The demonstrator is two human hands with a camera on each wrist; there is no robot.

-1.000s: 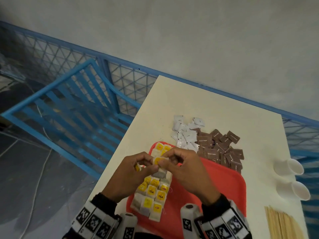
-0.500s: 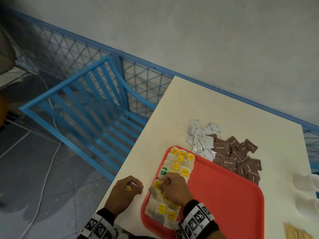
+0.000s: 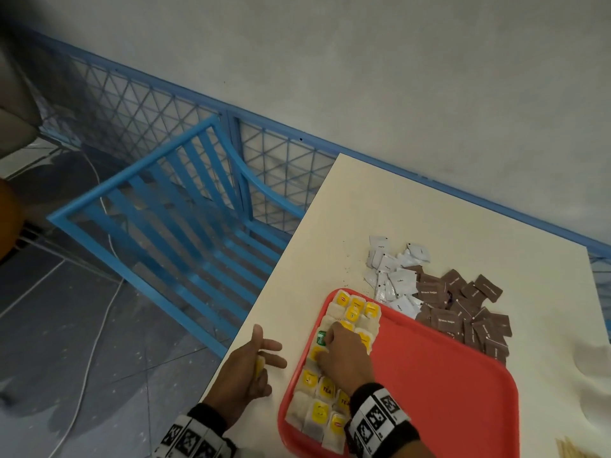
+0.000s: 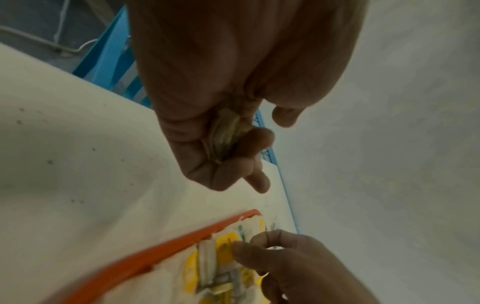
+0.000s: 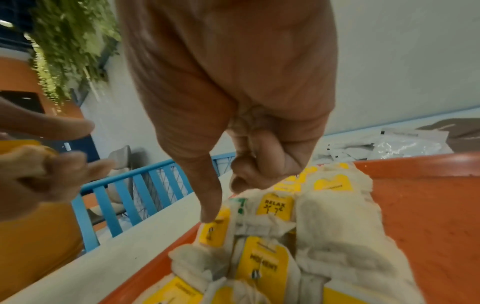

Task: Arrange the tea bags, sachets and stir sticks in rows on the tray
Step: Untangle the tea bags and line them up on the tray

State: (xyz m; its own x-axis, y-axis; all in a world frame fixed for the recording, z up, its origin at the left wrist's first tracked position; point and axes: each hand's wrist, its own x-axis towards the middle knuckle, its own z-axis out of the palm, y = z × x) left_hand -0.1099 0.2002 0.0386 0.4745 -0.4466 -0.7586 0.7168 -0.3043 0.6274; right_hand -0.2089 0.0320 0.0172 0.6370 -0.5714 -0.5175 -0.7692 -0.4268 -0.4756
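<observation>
The red tray (image 3: 439, 385) lies at the near edge of the cream table (image 3: 413, 209). Tea bags with yellow tags (image 3: 350, 312) fill rows along its left side, and one has a green tag (image 3: 321, 337). My right hand (image 3: 330, 345) rests on the middle of those rows. Its thumb (image 5: 210, 211) presses a yellow tag (image 5: 215, 230), the other fingers are curled, and nothing shows inside them. My left hand (image 3: 264, 355) sits on the table just left of the tray, with spare tea bags (image 4: 223, 139) tucked in its curled fingers.
Beyond the tray's far edge lie a pile of white sachets (image 3: 393, 276) and a pile of brown sachets (image 3: 463, 309). Stir sticks (image 3: 575, 452) show at the bottom right. Pale blurred cups (image 3: 591, 358) stand at the right. A blue slatted frame (image 3: 185, 209) stands left of the table.
The hands parted. My right hand went down onto the tea bag rows on the tray. My left hand moved left onto the table, and its forefingers stretched out.
</observation>
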